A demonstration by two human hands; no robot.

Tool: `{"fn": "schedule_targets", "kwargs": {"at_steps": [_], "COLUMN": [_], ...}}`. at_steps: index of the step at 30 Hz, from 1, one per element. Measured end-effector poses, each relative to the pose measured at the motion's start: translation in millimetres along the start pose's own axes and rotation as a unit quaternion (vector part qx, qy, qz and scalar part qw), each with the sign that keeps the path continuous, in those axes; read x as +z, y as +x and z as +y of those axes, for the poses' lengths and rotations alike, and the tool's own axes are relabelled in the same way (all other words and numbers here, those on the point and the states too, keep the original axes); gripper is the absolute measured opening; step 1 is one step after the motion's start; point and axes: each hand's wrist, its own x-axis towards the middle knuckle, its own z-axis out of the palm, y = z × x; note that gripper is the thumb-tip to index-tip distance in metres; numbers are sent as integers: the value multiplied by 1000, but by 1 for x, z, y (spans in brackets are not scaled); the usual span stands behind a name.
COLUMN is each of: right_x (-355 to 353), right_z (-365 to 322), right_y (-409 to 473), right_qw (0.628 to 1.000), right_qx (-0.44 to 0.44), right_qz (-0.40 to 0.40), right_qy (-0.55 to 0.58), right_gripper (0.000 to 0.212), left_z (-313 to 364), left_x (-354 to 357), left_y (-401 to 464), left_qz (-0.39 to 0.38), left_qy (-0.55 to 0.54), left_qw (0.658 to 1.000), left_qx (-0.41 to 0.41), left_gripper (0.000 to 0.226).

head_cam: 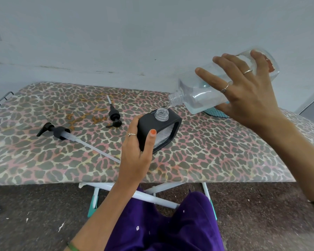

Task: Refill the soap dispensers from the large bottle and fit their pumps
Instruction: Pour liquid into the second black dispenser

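Observation:
A black square soap dispenser with a clear threaded neck stands on the leopard-print board. My left hand grips its left side. My right hand holds the large clear bottle tipped down to the left. The bottle's open mouth is just above the dispenser's neck, and a thin stream of clear liquid runs into it. A long black pump with a clear tube lies to the left. A shorter black pump lies behind it, near the middle.
A teal object shows partly under the large bottle at the right. The board stands on white crossed legs close to a pale wall. A wire rack juts from its far left end.

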Motion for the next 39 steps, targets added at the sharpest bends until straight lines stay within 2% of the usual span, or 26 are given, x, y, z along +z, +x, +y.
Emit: {"fn": "schedule_targets", "kwargs": {"at_steps": [3,7,10,17,21,25,33,37,39], "right_x": [1,1,0,-1,-1,-2,-3,-3,-3], "right_z": [0,1,1,1,1,3,2,2,4], "right_y": [1,4,6,7,8,9,13,13,13], "right_qw": [1000,1000,1000,1000,999,999,998,997,996], "right_qx": [-2,-12,-17,-26,-34,-40,-49,-58,-60], "right_qz": [-2,-3,-8,-8,-3,2,-2,-9,-8], "right_qy": [-2,-5,-4,-14,-24,-34,-43,-58,-64], "right_gripper": [73,75,76,69,68,60,76,71,68], "left_z": [0,-2,-1,-1,-2,-3,-3,-4,-5], "left_x": [0,0,0,0,-1,0,0,0,0], "left_y": [0,0,1,0,1,1,2,1,2], "left_qz": [-2,3,1,-4,-4,-5,-7,-5,-4], "left_qy": [1,-5,-2,4,2,7,11,0,3], "left_qw": [1000,1000,1000,1000,1000,1000,1000,1000,1000], "left_qx": [-5,7,4,0,1,-6,-13,-12,-18], "left_gripper": [61,52,57,66,60,67,75,66,78]}}
